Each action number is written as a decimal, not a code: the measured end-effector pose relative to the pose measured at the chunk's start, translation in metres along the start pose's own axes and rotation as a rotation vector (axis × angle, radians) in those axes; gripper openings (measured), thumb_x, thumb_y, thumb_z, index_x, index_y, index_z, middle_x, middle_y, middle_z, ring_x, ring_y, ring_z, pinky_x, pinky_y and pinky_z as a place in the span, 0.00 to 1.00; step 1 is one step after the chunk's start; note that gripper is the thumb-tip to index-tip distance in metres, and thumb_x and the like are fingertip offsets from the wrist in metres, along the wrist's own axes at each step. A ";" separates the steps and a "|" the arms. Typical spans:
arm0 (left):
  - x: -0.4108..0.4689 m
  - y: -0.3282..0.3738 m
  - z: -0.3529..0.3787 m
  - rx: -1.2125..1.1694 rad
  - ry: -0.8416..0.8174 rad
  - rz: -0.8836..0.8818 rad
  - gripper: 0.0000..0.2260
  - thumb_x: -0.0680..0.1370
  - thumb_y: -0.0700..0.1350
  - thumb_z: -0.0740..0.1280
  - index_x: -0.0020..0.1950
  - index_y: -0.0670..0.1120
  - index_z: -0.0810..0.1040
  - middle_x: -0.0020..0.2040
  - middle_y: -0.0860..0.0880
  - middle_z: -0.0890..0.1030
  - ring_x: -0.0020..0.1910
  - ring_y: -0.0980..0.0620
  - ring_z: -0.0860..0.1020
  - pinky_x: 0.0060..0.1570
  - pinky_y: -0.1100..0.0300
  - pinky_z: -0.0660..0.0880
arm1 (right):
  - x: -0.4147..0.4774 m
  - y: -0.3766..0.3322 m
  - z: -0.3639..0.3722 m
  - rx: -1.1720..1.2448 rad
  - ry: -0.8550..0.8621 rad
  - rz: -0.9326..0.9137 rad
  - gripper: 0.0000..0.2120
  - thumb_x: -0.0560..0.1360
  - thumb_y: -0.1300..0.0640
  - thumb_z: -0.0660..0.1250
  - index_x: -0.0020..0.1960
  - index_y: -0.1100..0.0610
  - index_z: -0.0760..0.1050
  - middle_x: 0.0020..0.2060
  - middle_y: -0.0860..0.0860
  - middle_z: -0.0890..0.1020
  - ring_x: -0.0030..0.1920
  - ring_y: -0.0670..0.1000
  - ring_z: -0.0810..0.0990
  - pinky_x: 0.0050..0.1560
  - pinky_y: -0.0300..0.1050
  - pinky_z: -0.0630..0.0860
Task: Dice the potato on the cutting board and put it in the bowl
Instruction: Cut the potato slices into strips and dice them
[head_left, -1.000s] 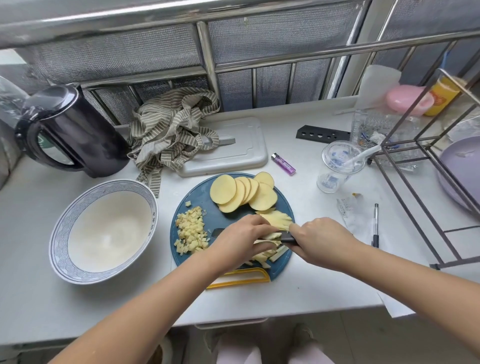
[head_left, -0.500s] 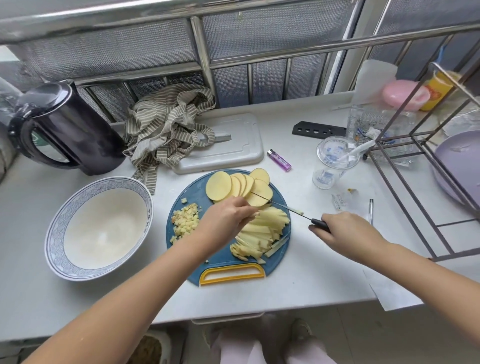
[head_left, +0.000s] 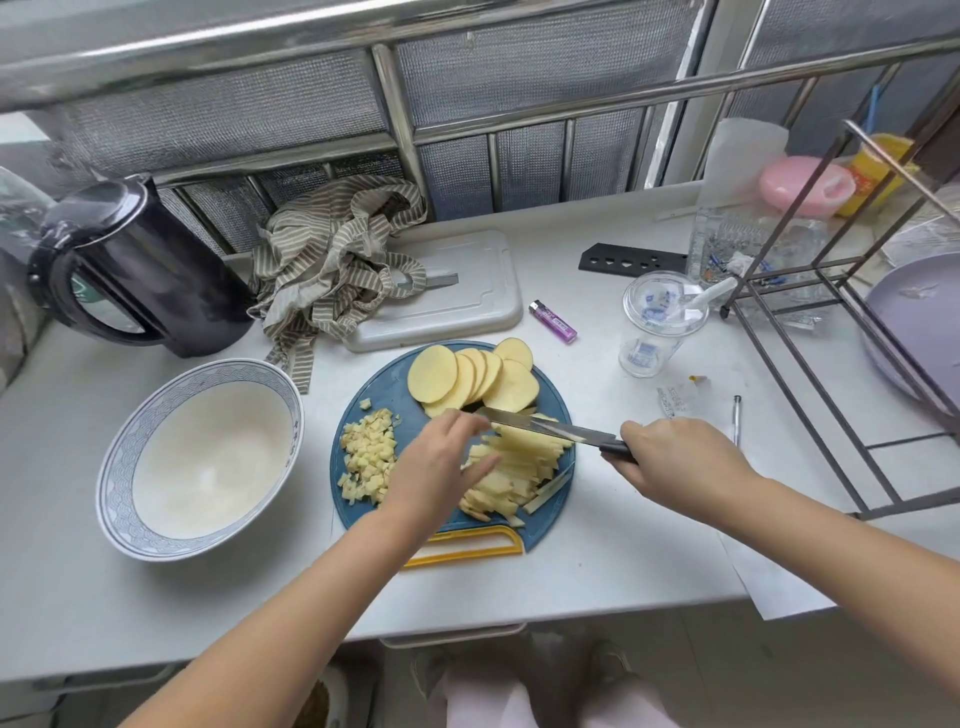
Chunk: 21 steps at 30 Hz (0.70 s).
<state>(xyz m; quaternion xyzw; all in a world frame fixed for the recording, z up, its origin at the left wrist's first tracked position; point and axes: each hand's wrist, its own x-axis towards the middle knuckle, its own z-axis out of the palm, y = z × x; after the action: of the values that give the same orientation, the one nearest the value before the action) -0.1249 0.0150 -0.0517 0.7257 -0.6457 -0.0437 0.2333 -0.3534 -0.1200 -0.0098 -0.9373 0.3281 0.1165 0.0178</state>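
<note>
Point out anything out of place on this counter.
A striped cloth lies crumpled half over the white board. A sheet of paper hangs over the counter's front edge.

The pale worktop (head_left: 597, 561) carries a patterned bowl (head_left: 244, 370) at the left, a round blue cutting board (head_left: 384, 395) beside it, a black kettle (head_left: 140, 265), striped cloth (head_left: 332, 260), purple lighter (head_left: 552, 321), plastic cup (head_left: 654, 332) and pen (head_left: 736, 418).

The cutting board (head_left: 387, 387) is recorded as dark blue, with a yellow grip (head_left: 467, 551). The potato (head_left: 467, 379) is noted as pale yellow. The bowl (head_left: 117, 483) is white inside and banded with a blue wave pattern. The knife (head_left: 540, 427) is black-handled, the kettle (head_left: 145, 270) black, the cloth (head_left: 332, 265) striped beige and white, the lighter (head_left: 553, 322) purple and the worktop (head_left: 623, 545) off-white.
</note>
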 end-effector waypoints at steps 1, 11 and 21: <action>0.006 0.003 -0.007 -0.026 0.018 -0.001 0.19 0.74 0.55 0.66 0.58 0.44 0.79 0.51 0.49 0.80 0.49 0.52 0.79 0.48 0.57 0.78 | -0.001 -0.001 -0.002 -0.019 0.001 -0.014 0.17 0.83 0.42 0.48 0.46 0.54 0.63 0.46 0.53 0.81 0.47 0.58 0.80 0.37 0.47 0.63; 0.033 0.028 -0.014 -0.107 -0.160 0.311 0.08 0.74 0.42 0.72 0.53 0.45 0.84 0.46 0.48 0.83 0.43 0.48 0.81 0.40 0.53 0.80 | 0.000 -0.010 -0.013 -0.131 -0.004 -0.150 0.14 0.83 0.44 0.48 0.47 0.54 0.61 0.47 0.54 0.81 0.42 0.60 0.77 0.27 0.46 0.52; 0.007 -0.005 -0.005 0.111 -0.164 0.137 0.06 0.70 0.41 0.76 0.46 0.45 0.86 0.41 0.48 0.83 0.39 0.47 0.82 0.30 0.57 0.79 | -0.008 0.027 -0.002 0.084 0.043 0.132 0.17 0.81 0.41 0.52 0.44 0.52 0.65 0.46 0.53 0.81 0.49 0.56 0.79 0.40 0.48 0.68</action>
<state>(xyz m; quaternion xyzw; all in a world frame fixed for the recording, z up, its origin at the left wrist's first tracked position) -0.1170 0.0097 -0.0479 0.6856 -0.7122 -0.0509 0.1417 -0.3753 -0.1366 -0.0044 -0.9144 0.3940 0.0831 0.0425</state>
